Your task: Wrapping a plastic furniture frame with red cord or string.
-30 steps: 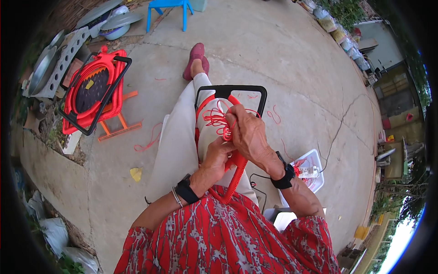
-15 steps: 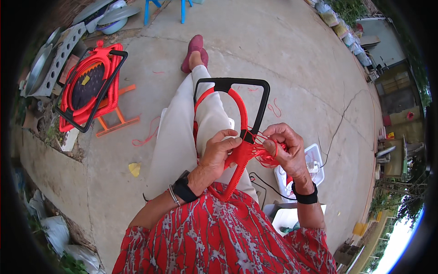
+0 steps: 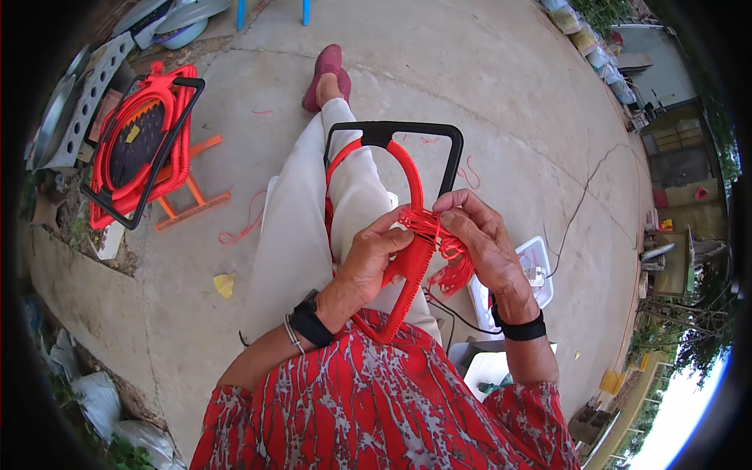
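A black frame [image 3: 453,160] with an inner ring [image 3: 413,174] wrapped in red cord rests over my lap. My left hand [image 3: 364,262] is closed round the wrapped part near the ring's lower joint, thumb on top. Close to it, my right hand [image 3: 487,239] pinches a bundle of loose red cord [image 3: 453,270] between thumb and fingers. Strands of that cord cross the joint between the two hands, and the rest hangs below my right fingers. The frame's lower left side is partly hidden behind my left hand and legs.
Several similar red and black frames [image 3: 145,149] are stacked at the left on an orange stand [image 3: 196,207]. A white plastic bin [image 3: 540,266] stands to my right. Red cord scraps [image 3: 249,227] and a yellow leaf [image 3: 224,284] lie on the concrete floor.
My right hand has moved slightly left and up along the frame, and cord strands now lie across the joint. The loose bundle hangs lower. The whole view has shifted a little.
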`<state>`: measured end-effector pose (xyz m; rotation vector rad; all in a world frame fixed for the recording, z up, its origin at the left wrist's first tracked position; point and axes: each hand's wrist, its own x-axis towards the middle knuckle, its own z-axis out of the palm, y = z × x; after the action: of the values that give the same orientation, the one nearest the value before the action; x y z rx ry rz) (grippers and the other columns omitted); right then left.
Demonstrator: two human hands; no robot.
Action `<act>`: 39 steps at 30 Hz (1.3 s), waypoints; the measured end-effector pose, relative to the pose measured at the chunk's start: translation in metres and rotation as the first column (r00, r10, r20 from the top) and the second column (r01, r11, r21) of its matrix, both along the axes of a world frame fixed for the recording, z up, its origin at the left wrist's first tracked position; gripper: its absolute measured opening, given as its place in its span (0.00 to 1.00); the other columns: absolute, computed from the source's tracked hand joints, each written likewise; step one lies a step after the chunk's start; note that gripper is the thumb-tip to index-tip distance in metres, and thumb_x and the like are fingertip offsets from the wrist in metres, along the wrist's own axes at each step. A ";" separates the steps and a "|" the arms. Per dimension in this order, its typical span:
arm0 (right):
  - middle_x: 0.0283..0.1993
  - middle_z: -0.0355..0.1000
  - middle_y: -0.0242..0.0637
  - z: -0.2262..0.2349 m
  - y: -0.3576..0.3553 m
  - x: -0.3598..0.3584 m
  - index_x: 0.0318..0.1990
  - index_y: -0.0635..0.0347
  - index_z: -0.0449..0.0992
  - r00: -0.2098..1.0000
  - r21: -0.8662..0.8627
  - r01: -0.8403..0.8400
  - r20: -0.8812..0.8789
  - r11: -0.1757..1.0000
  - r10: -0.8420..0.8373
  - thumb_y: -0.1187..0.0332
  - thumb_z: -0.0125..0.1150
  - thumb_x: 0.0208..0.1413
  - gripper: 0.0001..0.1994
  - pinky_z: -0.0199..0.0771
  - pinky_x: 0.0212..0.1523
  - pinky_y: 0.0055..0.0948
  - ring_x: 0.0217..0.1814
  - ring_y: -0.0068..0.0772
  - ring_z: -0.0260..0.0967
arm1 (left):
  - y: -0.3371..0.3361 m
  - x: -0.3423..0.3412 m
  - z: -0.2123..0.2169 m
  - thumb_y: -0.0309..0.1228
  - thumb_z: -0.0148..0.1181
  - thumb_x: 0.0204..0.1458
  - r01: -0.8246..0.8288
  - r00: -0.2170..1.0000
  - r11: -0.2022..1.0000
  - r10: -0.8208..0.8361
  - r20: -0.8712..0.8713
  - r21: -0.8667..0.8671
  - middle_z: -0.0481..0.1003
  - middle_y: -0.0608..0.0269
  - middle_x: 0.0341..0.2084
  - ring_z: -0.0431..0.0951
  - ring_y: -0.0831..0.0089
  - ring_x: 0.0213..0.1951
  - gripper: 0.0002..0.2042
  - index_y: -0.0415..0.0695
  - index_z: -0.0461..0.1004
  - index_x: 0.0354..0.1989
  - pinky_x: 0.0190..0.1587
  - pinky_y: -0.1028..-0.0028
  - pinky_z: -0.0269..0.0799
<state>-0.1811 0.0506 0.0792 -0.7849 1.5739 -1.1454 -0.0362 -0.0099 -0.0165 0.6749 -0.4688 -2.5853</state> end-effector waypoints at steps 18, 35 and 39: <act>0.13 0.61 0.35 0.014 0.111 -0.056 0.24 0.65 0.76 0.591 0.444 -0.139 -0.680 0.885 0.434 0.62 0.65 0.53 0.14 0.54 0.19 0.28 0.16 0.22 0.57 | 0.001 0.006 -0.009 0.31 0.53 0.58 0.081 0.997 0.996 -0.081 0.008 -0.027 0.77 0.62 0.35 0.76 0.77 0.30 0.14 0.40 0.71 0.50 0.17 0.78 0.60; 0.16 0.60 0.28 -0.005 0.146 -0.055 0.25 0.64 0.75 0.839 0.310 -0.207 -0.431 0.928 0.331 0.61 0.58 0.59 0.16 0.53 0.19 0.24 0.20 0.14 0.54 | -0.001 0.006 -0.005 0.35 0.56 0.52 0.091 0.996 0.996 -0.091 0.002 0.017 0.75 0.63 0.27 0.73 0.74 0.24 0.11 0.42 0.72 0.38 0.15 0.74 0.57; 0.30 0.73 0.31 0.007 0.116 -0.047 0.42 0.64 0.74 0.924 0.210 -0.065 -0.356 0.975 0.139 0.57 0.56 0.60 0.16 0.59 0.24 0.20 0.25 0.14 0.61 | 0.001 0.007 -0.004 0.35 0.56 0.53 0.066 0.997 0.998 -0.067 0.035 0.009 0.76 0.63 0.27 0.73 0.75 0.24 0.09 0.43 0.70 0.35 0.15 0.76 0.57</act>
<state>-0.2285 0.1661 0.0860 -0.9791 1.8982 -0.7805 -0.0295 -0.0087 -0.0207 0.7207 -0.5008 -2.6424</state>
